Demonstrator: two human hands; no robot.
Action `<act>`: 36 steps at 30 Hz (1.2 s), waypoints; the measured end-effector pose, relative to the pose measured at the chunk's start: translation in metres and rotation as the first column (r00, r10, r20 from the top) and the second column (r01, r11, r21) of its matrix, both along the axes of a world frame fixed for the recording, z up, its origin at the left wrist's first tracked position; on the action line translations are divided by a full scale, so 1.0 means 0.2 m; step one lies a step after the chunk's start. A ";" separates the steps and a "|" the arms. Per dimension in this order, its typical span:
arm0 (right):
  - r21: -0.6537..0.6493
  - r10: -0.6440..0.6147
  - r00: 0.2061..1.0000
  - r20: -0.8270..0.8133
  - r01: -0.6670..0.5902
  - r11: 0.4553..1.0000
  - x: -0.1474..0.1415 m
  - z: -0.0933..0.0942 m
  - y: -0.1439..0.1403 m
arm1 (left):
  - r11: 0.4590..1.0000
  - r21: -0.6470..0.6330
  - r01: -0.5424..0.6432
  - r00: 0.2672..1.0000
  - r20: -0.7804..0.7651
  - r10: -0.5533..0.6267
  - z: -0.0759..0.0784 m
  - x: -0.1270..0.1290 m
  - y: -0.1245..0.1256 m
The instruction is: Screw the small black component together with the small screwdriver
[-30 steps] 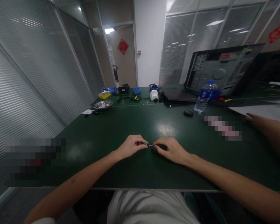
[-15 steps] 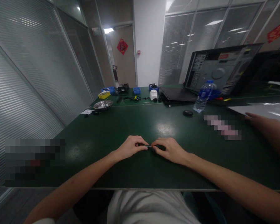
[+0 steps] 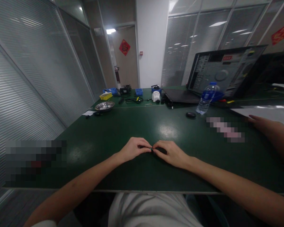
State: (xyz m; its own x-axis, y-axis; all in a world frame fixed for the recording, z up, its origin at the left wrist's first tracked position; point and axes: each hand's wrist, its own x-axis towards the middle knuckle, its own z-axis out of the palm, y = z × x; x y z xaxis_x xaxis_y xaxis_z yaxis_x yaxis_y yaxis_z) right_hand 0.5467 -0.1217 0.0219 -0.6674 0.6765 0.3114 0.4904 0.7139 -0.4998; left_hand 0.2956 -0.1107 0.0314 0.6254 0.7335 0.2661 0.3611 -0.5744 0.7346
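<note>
L hand (image 3: 134, 148) & R hand (image 3: 169, 153) meet fingertip-to-fingertip on table (image 3: 109, 132), each pinched shut on one end of small dark part (image 3: 152, 149), its long axis running left-right btwn them.

An office used as a small electronics workroom. Glass partition walls with closed blinds (image 3: 33, 72) run along 9 to 11 o'clock and again at 1 o'clock, with a wooden door (image 3: 126, 60) at 12 o'clock under ceiling strip lights. A long green worktop (image 3: 123, 126) carries an open laptop (image 3: 223, 72) at 2 o'clock, a water bottle (image 3: 206, 98), small blue parts bins (image 3: 139, 91) and a metal dish (image 3: 104, 106) at 11 o'clock.
</note>
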 end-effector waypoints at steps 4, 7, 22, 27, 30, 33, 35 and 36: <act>-0.001 0.002 1.000 0.005 -0.002 1.000 0.00 0.00 -0.01 | 0.996 0.019 -0.083 0.996 0.019 0.083 0.01 -0.02 0.04; -0.004 0.000 1.000 0.006 0.000 1.000 0.00 0.01 -0.01 | 0.990 0.097 -0.101 0.994 -0.025 0.104 -0.02 -0.03 0.08; -0.003 -0.031 0.999 -0.040 0.031 1.000 0.02 0.00 0.00 | 0.980 0.182 0.078 0.993 -0.106 -0.059 0.04 -0.01 -0.02; -0.015 -0.039 0.999 -0.026 0.039 0.999 0.01 0.01 0.00 | 0.986 0.166 -0.019 0.994 -0.099 0.036 0.00 0.02 -0.03; -0.008 -0.062 0.998 -0.028 0.062 0.998 0.01 0.02 0.00 | 0.977 0.170 -0.127 0.984 -0.104 0.146 -0.02 0.01 -0.01; -0.018 -0.080 0.996 -0.030 0.079 0.997 0.01 0.02 0.00 | 0.968 0.166 -0.187 0.963 -0.163 0.214 -0.02 -0.01 0.01; -0.023 -0.080 0.996 -0.024 0.080 0.997 0.01 0.02 0.00 | 0.967 0.165 -0.193 0.950 -0.214 0.226 -0.02 -0.04 0.03; -0.022 -0.082 0.996 -0.021 0.082 0.996 0.01 0.02 0.00 | 0.968 0.162 -0.194 0.946 -0.230 0.228 -0.02 -0.07 0.05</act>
State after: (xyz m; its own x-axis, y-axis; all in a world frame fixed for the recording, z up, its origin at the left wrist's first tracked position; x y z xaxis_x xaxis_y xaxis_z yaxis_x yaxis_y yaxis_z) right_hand 0.5496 -0.1209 0.0252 -0.6029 0.7349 0.3104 0.5357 0.6613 -0.5250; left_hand 0.2817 -0.1014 0.0277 0.5184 0.8236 0.2300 0.6439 -0.5529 0.5288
